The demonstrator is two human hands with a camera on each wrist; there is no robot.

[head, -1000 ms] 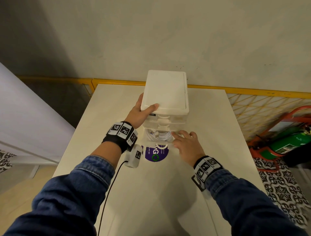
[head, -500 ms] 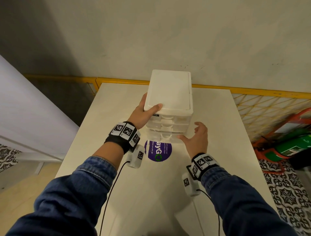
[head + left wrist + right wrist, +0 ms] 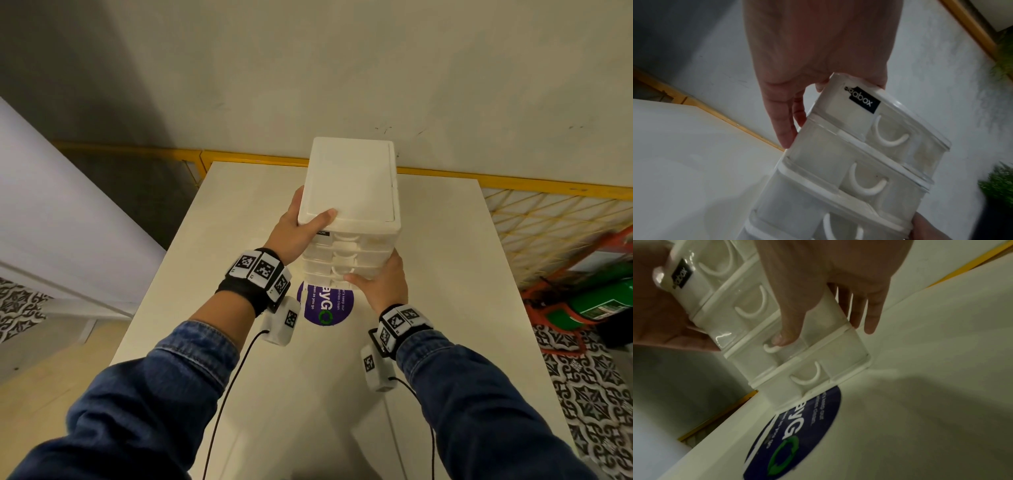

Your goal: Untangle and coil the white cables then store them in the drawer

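My left grip point(image 3: 291, 236) clamps the drawer unit point(image 3: 349, 192) at its top corner; right grip point(image 3: 385, 287), fingers straight, thumbs a closed drawer point(image 3: 750, 353); unit stands on the table point(image 3: 239, 205); cables hidden.

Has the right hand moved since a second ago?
Yes. The right hand went away from the person and rightward, from in front of the drawer unit to its right front corner, thumb on a handle.
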